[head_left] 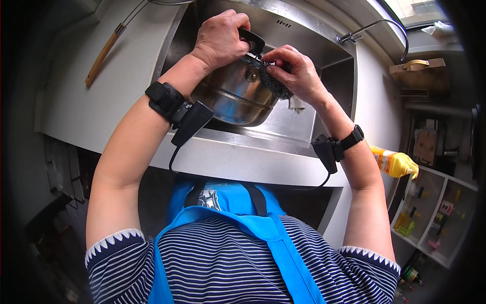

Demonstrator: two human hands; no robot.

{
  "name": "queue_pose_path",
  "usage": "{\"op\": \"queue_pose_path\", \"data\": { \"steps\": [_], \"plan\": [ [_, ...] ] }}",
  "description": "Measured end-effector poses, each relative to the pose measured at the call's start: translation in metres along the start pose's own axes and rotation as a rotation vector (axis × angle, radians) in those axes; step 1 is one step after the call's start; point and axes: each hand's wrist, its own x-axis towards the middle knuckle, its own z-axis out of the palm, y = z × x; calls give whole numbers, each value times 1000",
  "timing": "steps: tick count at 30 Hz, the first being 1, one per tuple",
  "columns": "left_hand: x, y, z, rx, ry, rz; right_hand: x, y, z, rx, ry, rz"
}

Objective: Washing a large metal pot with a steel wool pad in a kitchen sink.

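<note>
A shiny steel pot (235, 93) is tilted on its side in the metal sink (291, 124). My left hand (223, 39) is closed around the pot's black handle (253, 40) at the upper side. In the fingers of my right hand (298, 73) is a dark grey steel wool scrubber (275, 83), pressed against the pot near its rim and the handle's base. The inside of the pot is hidden from me.
A curved metal faucet (377, 25) rises at the sink's right. On the right of the counter (238, 159) stands a yellow pump bottle (397, 163). A wooden-handled strainer or skimmer (104, 57) lies at the left. Shelves (430, 213) with small items are at the far right.
</note>
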Motion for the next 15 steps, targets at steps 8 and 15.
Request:
{"op": "queue_pose_path", "data": {
  "steps": [8, 15],
  "plan": [
    [-7, -4, 9, -108, 107, -69, 1, 0, 3, -11, 1, 58],
    [-1, -6, 12, -162, 113, 8, 13, 3, 20, -53, 118, -41]
  ]
}}
